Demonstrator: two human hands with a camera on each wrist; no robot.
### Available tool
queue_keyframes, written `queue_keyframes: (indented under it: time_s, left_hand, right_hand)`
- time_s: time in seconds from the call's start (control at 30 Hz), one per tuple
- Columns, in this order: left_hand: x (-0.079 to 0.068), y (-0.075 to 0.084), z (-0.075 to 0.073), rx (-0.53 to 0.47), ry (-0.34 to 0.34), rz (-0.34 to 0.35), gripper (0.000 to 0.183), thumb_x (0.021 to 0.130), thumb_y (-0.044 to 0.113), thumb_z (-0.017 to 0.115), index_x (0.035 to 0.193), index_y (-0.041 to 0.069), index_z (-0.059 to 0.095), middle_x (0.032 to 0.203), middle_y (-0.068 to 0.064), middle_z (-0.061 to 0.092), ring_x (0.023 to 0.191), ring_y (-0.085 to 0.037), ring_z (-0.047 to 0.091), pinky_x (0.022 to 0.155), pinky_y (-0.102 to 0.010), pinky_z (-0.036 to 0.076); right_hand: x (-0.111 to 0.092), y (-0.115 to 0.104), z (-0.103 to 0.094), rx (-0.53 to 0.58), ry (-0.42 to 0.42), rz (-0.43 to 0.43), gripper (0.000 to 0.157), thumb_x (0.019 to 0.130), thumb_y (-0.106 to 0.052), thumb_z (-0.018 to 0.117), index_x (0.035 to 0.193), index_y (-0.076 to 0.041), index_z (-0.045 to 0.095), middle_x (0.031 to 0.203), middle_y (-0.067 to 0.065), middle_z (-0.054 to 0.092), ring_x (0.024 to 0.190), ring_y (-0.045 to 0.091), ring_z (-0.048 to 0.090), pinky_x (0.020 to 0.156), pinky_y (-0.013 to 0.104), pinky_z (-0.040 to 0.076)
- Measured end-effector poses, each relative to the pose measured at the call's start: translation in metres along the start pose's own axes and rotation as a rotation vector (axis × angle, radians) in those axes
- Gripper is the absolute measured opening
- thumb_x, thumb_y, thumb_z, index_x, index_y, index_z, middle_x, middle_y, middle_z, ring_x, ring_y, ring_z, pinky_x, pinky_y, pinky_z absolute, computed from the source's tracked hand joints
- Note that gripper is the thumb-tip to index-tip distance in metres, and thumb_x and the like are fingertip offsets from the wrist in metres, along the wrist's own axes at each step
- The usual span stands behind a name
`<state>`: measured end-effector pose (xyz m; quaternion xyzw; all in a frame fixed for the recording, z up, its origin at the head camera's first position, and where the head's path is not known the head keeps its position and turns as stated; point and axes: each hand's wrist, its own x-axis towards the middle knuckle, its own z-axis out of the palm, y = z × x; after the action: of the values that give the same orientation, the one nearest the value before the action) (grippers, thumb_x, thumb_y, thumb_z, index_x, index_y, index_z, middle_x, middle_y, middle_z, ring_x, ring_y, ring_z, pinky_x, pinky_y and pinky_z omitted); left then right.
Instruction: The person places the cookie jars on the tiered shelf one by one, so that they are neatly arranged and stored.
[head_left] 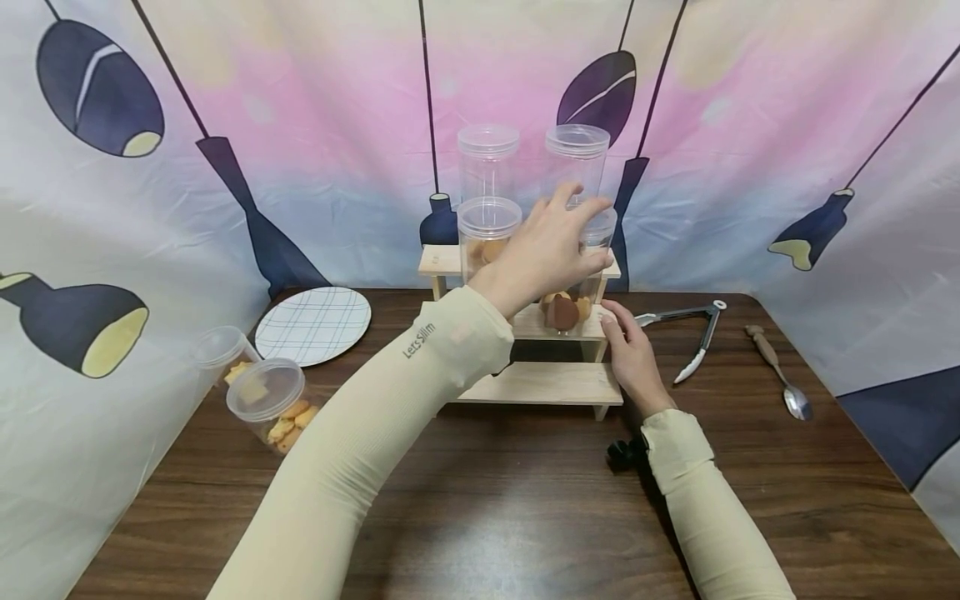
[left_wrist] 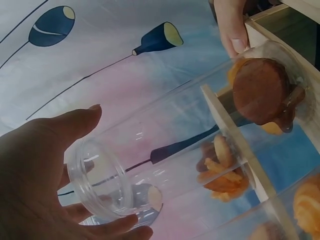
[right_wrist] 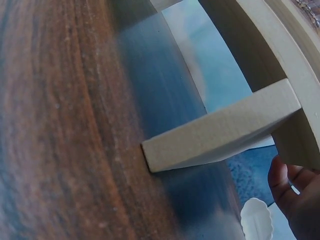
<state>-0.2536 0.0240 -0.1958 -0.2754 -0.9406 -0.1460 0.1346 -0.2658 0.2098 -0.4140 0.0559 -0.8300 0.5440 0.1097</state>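
Note:
A three-tier wooden shelf stand (head_left: 540,383) stands at the table's back middle. On its middle tier is a clear lidded jar (head_left: 603,230) with brown and yellow cookies at its bottom. My left hand (head_left: 543,246) reaches over that jar, fingers spread about the lid (left_wrist: 107,177); the thumb looks apart from it. Beside it stands another cookie jar (head_left: 489,218), partly behind my left hand. Behind them are two more jars, a left one (head_left: 489,158) and a right one (head_left: 576,154). My right hand (head_left: 633,358) grips the right end of the stand's middle tier.
Two cookie jars, a front one (head_left: 266,396) and a rear one (head_left: 221,346), stand at the left near a checked plate (head_left: 313,325). Tongs (head_left: 705,337) and a spoon (head_left: 780,371) lie at the right. A black object (head_left: 621,455) is by my right wrist.

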Motion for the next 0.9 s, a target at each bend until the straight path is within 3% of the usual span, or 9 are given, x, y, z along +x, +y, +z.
queue_keyframes:
  time_s: [0.17,0.3,0.43,0.63,0.9]
  left_hand:
    - [-0.003,0.004,-0.009,0.057,-0.006,0.027,0.069,0.092,0.047,0.067,0.153,0.029,0.040,0.162,-0.010,0.024,0.143,-0.033,0.033,0.114,-0.043,0.035]
    - [-0.010,0.008,-0.031,0.120,-0.033,0.075,0.073,0.092,0.050,0.067,0.155,0.033,0.035,0.164,-0.006,0.019,0.148,-0.029,0.024,0.119,-0.042,0.027]
    - [-0.028,0.000,-0.059,0.093,-0.041,0.125,0.076,0.091,0.052,0.067,0.156,0.035,0.032,0.166,-0.003,0.017,0.151,-0.025,0.018,0.121,-0.043,0.021]
    - [-0.071,-0.037,-0.087,-0.007,0.023,0.136,0.078,0.090,0.046,0.071,0.156,0.031,0.033,0.165,-0.005,0.018,0.150,-0.027,0.020,0.119,-0.052,0.023]
    - [-0.117,-0.091,-0.096,-0.022,0.144,0.089,0.075,0.087,0.036,0.079,0.152,0.025,0.043,0.159,-0.014,0.030,0.145,-0.038,0.030,0.116,-0.058,0.027]
  right_hand:
    - [-0.001,0.001,0.000,0.007,-0.003,-0.001,0.058,0.102,-0.059,0.038,0.152,-0.029,0.041,0.151,0.010,0.044,0.131,0.032,0.045,0.107,0.057,0.035]
    - [0.000,0.001,0.000,0.005,-0.006,-0.004,0.059,0.102,-0.059,0.038,0.152,-0.028,0.041,0.152,0.010,0.043,0.133,0.033,0.044,0.107,0.058,0.034]
    - [0.000,0.001,0.001,0.014,-0.006,-0.003,0.060,0.102,-0.060,0.038,0.153,-0.028,0.041,0.153,0.009,0.042,0.134,0.033,0.043,0.108,0.058,0.034]
    - [0.000,-0.001,0.001,0.015,-0.004,-0.006,0.060,0.102,-0.060,0.037,0.153,-0.028,0.040,0.155,0.007,0.040,0.138,0.031,0.040,0.111,0.058,0.032]
    - [0.003,-0.005,-0.003,-0.008,-0.002,0.007,0.059,0.103,-0.059,0.036,0.153,-0.029,0.039,0.156,0.008,0.039,0.138,0.032,0.039,0.111,0.058,0.031]
